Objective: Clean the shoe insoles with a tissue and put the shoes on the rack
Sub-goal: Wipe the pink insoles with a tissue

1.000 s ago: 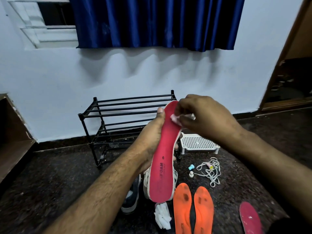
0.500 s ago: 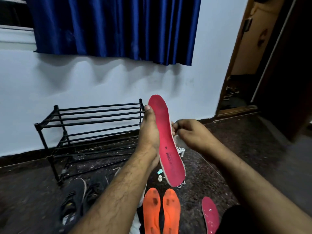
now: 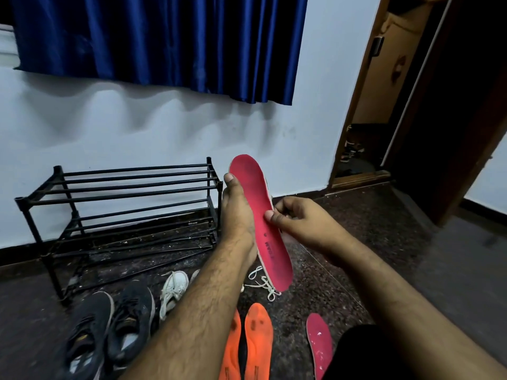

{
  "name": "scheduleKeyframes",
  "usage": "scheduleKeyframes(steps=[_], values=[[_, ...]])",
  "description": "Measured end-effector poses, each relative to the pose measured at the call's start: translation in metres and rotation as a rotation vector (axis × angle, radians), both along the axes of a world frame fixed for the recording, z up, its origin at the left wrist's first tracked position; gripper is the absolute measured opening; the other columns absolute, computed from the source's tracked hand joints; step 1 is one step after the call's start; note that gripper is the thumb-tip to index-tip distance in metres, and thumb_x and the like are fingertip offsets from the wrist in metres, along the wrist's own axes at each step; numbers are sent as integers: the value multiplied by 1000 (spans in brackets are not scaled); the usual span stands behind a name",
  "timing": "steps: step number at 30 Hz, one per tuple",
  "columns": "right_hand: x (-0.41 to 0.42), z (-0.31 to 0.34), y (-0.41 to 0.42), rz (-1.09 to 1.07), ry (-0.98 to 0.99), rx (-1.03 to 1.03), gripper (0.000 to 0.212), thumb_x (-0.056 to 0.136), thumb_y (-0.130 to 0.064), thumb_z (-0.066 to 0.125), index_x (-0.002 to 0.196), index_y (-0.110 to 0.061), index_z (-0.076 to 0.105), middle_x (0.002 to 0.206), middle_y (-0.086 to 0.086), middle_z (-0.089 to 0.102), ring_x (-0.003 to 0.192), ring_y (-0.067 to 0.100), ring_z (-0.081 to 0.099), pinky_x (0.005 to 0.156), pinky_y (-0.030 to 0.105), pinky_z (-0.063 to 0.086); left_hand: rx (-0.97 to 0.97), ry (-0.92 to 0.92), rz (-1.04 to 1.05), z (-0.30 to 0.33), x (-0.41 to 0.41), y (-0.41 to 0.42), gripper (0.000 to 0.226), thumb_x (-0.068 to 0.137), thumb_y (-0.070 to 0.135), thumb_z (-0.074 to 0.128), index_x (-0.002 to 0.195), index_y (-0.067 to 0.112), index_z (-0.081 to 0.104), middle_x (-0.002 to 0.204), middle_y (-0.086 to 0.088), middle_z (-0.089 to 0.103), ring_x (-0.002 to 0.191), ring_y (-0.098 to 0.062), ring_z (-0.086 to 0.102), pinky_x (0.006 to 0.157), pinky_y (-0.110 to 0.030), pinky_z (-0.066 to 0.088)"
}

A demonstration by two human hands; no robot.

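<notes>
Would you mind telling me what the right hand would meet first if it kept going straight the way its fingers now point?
The right hand already pinches the red insole; just beyond is the left hand holding it.

The rack (image 3: 123,204) stands against the wall; shoes (image 3: 109,330) lie before it on the floor (image 3: 356,256), insoles (image 3: 258,341) to their right.
</notes>
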State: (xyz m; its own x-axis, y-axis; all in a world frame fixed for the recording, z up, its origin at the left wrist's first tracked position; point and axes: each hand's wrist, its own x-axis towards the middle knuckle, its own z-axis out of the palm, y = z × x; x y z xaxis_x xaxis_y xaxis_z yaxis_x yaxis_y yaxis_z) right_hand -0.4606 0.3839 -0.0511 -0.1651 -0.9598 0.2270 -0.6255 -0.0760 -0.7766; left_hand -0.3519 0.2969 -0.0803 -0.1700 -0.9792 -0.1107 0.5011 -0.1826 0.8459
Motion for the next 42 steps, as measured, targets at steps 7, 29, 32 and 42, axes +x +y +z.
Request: scheduleKeyframes(steps=[7,29,32,42], values=[[-22,-18,-17,-77,89,96,31,81,-47,64,81,-16,69,72,4,69,66,13,61,76,45,55,108,29,-73,5,-15,14,92,75,90,39,129,19,62,117,-11,72,106,-31,70,96,-58,53],[-62,-53,-46,-253,-57,161,50,67,-58,65,75,-9,74,72,6,75,79,28,73,83,50,59,108,-58,-241,-44,-44,-1,46,94,50,63,117,10,61,103,-15,75,91,-31,74,83,-46,60],[-72,-66,-46,-300,-2,233,42,76,-46,71,68,-4,68,63,5,69,62,20,63,66,40,56,53,-276,-254,-76,-48,9,7,98,20,63,102,15,65,89,-8,72,73,-19,65,65,-25,54],[-90,-167,-40,-313,-32,421,36,91,-34,67,68,-7,65,60,9,57,55,20,50,54,32,41,68,-516,-271,-145,-60,8,11,87,2,73,84,7,65,81,-17,67,61,-23,60,58,-31,51]])
